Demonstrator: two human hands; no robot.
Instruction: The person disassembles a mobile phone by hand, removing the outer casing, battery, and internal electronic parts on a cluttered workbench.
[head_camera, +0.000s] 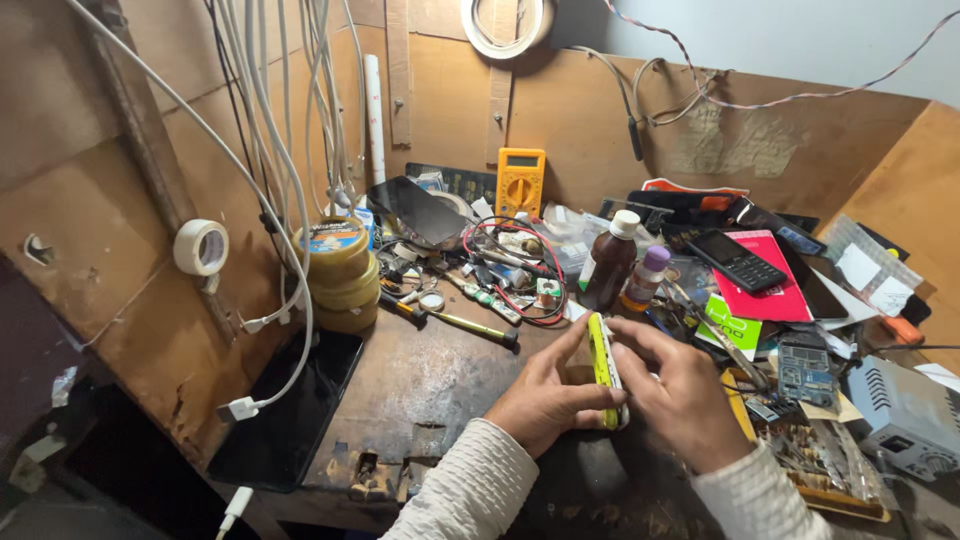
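Both my hands hold a slim yellow and white phone (602, 362) edge-up over the worn wooden bench (430, 380). My left hand (545, 395) grips it from the left side, thumb along the edge. My right hand (680, 395) clasps it from the right, fingers curled over the top rim. Cream knit sleeves cover both forearms.
A black tablet (290, 415) lies at the left with a white charger cable across it. Stacked tins (340, 275), a yellow multimeter (521, 182), a brown bottle (610, 262), a small purple-capped bottle (645, 280), a keypad phone (737, 260) on a pink box, screwdrivers and wires crowd the back. A grey power unit (905, 415) sits at right.
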